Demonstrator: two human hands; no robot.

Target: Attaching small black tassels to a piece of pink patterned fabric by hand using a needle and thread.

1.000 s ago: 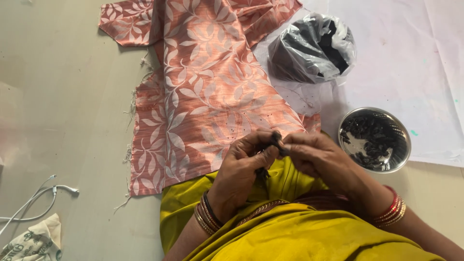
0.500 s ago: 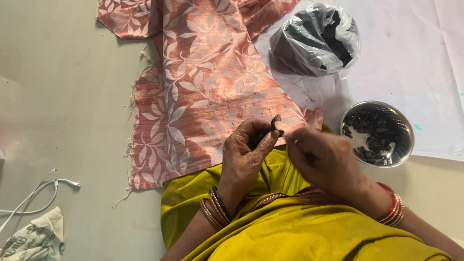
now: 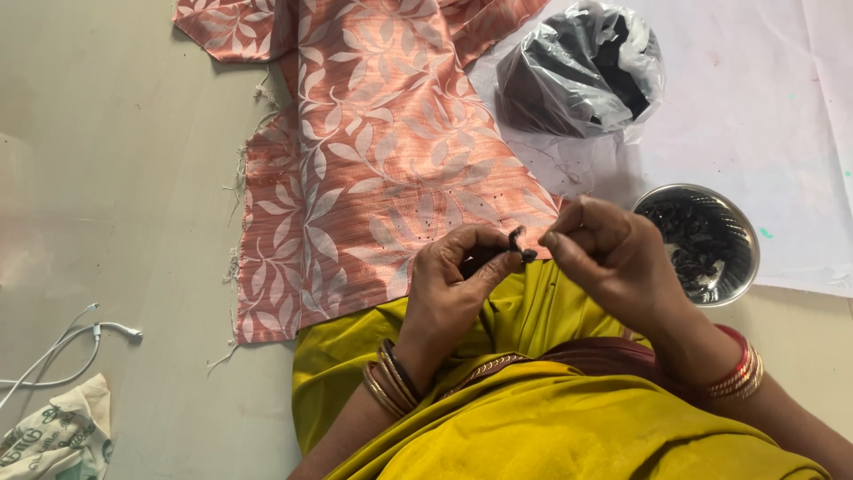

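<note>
My left hand [image 3: 453, 284] pinches a small dark piece [image 3: 518, 242] between thumb and fingertips, just above my yellow lap. My right hand [image 3: 613, 258] is close beside it on the right, fingers curled and pinched together; what it holds, if anything, is too small to tell. Both hands hover over the lower edge of a pink leaf-patterned cloth [image 3: 382, 151] spread on the floor. A steel bowl [image 3: 742, 227] with dark bits stands just right of my right hand.
A clear plastic bag [image 3: 582, 71] full of dark material sits at the top on a white sheet [image 3: 764, 107]. A white cable [image 3: 62, 351] and a printed cloth bag [image 3: 58, 440] lie at the lower left on the grey floor.
My hands have drawn slightly apart; the right hand has lifted to the right and the dark piece now shows at the left hand's fingertips.
</note>
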